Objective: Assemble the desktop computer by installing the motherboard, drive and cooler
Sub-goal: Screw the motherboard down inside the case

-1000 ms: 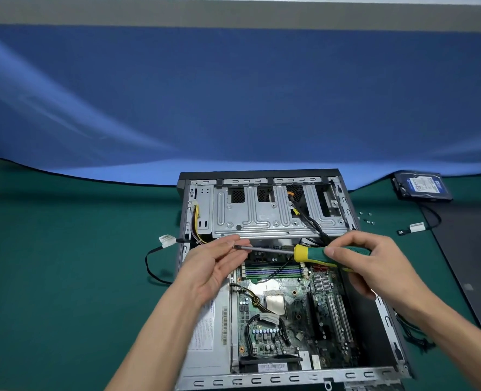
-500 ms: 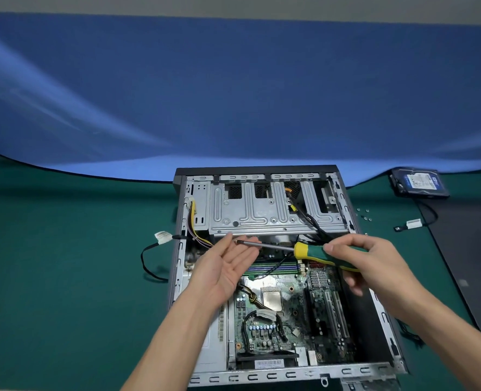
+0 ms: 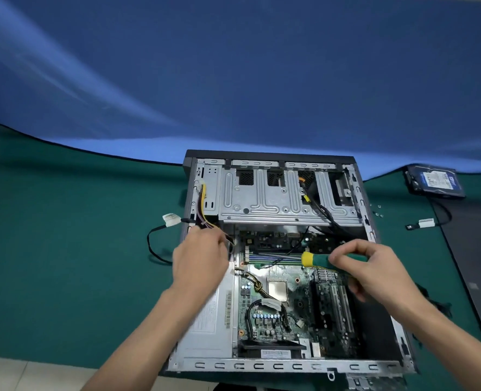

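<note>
My left hand (image 3: 201, 256) has left the screwdriver (image 3: 322, 260) shaft for the case's (image 3: 273, 366) left wall, its grip unclear; my right hand (image 3: 374, 270) pinches the handle above the motherboard (image 3: 287, 303). Hard drive (image 3: 435, 180): tabletop's (image 3: 64, 249) far right.

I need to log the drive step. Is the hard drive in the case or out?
Out. The hard drive lies on the green mat, right of the case, and neither hand touches it.

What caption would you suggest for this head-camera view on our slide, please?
Right hand holds a green-handled screwdriver level over the motherboard while the left hand reaches the case's cables.
</note>
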Demonstrator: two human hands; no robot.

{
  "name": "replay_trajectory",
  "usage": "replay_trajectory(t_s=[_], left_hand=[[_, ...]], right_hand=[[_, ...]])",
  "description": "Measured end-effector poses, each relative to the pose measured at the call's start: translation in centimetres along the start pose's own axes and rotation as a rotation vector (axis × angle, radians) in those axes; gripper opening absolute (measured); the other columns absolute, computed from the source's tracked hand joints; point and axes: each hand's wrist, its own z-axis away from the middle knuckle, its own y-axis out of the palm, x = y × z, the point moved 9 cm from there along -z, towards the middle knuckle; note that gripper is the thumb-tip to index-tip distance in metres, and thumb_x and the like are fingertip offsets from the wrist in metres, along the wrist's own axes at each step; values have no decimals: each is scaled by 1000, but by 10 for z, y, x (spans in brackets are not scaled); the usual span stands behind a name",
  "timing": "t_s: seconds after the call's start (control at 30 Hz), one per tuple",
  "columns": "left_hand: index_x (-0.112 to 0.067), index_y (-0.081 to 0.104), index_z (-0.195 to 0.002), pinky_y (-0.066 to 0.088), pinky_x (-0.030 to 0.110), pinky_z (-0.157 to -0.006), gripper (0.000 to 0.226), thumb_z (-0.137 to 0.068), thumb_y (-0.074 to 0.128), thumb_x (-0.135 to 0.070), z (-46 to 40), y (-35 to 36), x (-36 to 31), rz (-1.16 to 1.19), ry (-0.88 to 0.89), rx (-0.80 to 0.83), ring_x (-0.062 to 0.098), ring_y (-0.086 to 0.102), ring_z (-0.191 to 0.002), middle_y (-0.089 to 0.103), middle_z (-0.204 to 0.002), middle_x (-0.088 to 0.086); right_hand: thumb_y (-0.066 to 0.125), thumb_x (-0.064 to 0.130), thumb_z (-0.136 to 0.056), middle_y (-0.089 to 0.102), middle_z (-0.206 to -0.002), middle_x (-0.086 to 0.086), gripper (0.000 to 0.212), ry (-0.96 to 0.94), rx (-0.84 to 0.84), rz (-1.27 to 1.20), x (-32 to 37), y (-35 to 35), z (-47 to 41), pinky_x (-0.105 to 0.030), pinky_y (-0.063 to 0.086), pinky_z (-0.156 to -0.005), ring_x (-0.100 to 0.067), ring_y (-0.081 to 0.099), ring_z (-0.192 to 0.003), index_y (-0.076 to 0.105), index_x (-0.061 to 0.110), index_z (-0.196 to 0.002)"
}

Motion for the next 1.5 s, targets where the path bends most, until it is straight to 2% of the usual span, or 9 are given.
replay_trajectory(t_s=[0.2, 0.57, 0.7, 0.83, 0.97, 1.17, 1.3, 1.37, 1.5], left_hand=[[-23, 58, -106, 32, 24, -59, 25, -98, 34, -22, 4, 24, -8, -182, 230, 23, 13, 47, -66, 64, -79, -4], [-23, 55, -109, 48, 32, -63, 26, -98, 31, -23, 1, 34, -6, -217, 224, 84, 16, 59, -62, 63, -71, -6], [-23, 56, -107, 47, 30, -60, 25, -98, 32, -23, 1, 34, -6, -213, 226, 80, 16, 59, -61, 63, -70, -6], [-23, 56, -107, 42, 29, -57, 26, -97, 32, -24, 1, 34, -6, -218, 231, 75, 16, 59, -62, 63, -70, -6], [-24, 56, -108, 44, 30, -58, 26, -98, 32, -24, 1, 35, -5, -211, 233, 76, 17, 59, -62, 64, -71, -6], [-24, 54, -108, 41, 30, -58, 25, -98, 32, -23, 1, 35, -5, -218, 230, 69, 18, 60, -65, 64, -72, -5], [-23, 53, -110, 38, 32, -59, 24, -98, 32, -24, 1, 34, -6, -198, 224, 69, 22, 60, -68, 65, -76, -2], [-22, 53, -110, 37, 32, -59, 23, -97, 34, -23, 1, 33, -7, -199, 226, 63, 23, 59, -68, 65, -76, -2], [-21, 54, -108, 34, 31, -58, 22, -97, 35, -22, 2, 31, -7, -214, 231, 45, 23, 58, -67, 65, -75, -1]], right_hand=[[71, 15, -80, 54, -40, 3, 9, -32, 20, 171, -9, 34, -8, -16, 32, -33, -12, 44, -30, 65, 19, -74], [72, 21, -80, 56, -43, 6, 11, -64, 4, 259, -17, 55, -15, -21, 34, -35, -11, 43, -34, 62, 22, -75], [72, 25, -81, 58, -50, 2, 13, -85, -10, 290, -15, 58, -15, -29, 40, -40, -13, 47, -38, 61, 24, -74], [71, 27, -81, 61, -59, 3, 14, -128, -4, 366, -7, 61, -13, -24, 39, -40, -7, 47, -39, 59, 26, -74], [69, 33, -83, 59, -79, 10, 14, -208, 11, 514, 9, 69, -7, -22, 40, -53, -4, 54, -63, 57, 27, -82], [60, 38, -88, 54, -97, 5, 21, -313, 85, 776, 48, 97, 0, -28, 41, -70, -18, 55, -84, 54, 21, -100], [60, 38, -84, 53, -110, -4, 40, -318, 188, 907, 75, 123, -4, -34, 44, -79, -28, 55, -100, 49, 16, -116], [61, 35, -82, 50, -112, -6, 44, -300, 245, 911, 85, 132, -7, -33, 42, -76, -30, 53, -101, 43, 16, -118], [57, 25, -86, 55, -104, -8, 27, -384, 270, 951, 104, 142, -8, -35, 46, -70, -31, 56, -91, 46, 14, -109]])
